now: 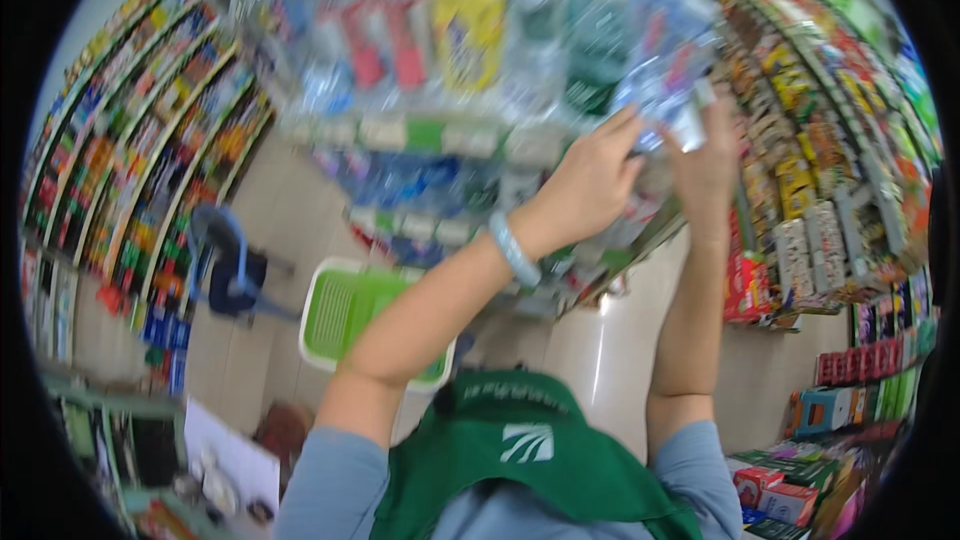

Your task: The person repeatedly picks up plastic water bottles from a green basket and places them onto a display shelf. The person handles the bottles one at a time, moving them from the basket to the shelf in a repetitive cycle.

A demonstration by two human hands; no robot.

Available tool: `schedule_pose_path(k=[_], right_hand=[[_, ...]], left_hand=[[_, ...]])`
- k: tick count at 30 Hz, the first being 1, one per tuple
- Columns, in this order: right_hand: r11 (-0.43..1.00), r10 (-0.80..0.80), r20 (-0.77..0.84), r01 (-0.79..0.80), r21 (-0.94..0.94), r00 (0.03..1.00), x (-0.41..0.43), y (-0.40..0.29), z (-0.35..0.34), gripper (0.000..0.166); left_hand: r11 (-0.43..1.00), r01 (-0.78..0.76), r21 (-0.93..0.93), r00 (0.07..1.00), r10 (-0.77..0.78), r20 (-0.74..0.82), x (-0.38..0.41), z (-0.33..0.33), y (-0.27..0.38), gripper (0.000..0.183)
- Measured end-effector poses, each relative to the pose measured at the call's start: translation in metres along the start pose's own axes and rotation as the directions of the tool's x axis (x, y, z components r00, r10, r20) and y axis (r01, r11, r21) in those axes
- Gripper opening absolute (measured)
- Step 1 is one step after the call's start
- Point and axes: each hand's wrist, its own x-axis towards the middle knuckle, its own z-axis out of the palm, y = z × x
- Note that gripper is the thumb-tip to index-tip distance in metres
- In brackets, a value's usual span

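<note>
Both my hands are raised at the right end of a shelf's top tier. A blue-and-purple plastic package [667, 37], blurred, leans at this corner. My left hand [592, 172], with a pale blue bangle [514, 249] on its wrist, has its fingertips at the package's lower left edge; whether they grip it is unclear. My right hand [705, 157] is around its lower right corner, with a white patch [690, 127] showing between thumb and fingers. Left of the package stand dark green pouches [592, 52], a yellow bottle [469, 30] and pink-labelled bottles [382, 37].
Price-label strips [465, 138] edge the shelf, with blue packs [405, 176] on the tier below. On the floor are a green-and-white basket [330, 315] and a blue-framed chair [232, 262]. Stocked shelves [150, 142] line the left; snack racks [795, 142] line the right.
</note>
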Motion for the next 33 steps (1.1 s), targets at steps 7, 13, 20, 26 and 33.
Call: schedule_pose_path(k=[7,13,20,26,33], right_hand=[[0.931,-0.204,0.193,0.13,0.341,0.96,-0.101,-0.101,0.025,0.028],[0.851,-0.202,0.719,-0.244,0.464,0.665,-0.248,-0.128,0.128,0.018],[0.949,-0.262,0.965,-0.193,0.251,-0.031,-0.442,-0.129,0.196,0.03],[0.988,-0.142,0.952,-0.093,0.121,-0.272,-0.529,-0.141,0.228,0.023],[0.989,-0.148,0.959,-0.063,0.137,-0.24,-0.568,-0.146,0.239,0.019]], left_hand=[[0.892,0.449,-0.056,0.886,-0.436,0.158,-0.119,-0.085,-0.007,0.026],[0.619,0.786,0.019,0.615,-0.783,0.092,-0.288,-0.092,-0.075,0.022],[0.23,0.93,0.287,0.216,-0.973,0.08,-0.491,-0.042,-0.146,0.02],[0.032,0.957,0.288,0.002,-0.995,0.103,-0.545,-0.027,-0.169,0.02],[-0.061,0.955,0.291,-0.117,-0.976,0.182,-0.542,-0.049,-0.172,0.03]])
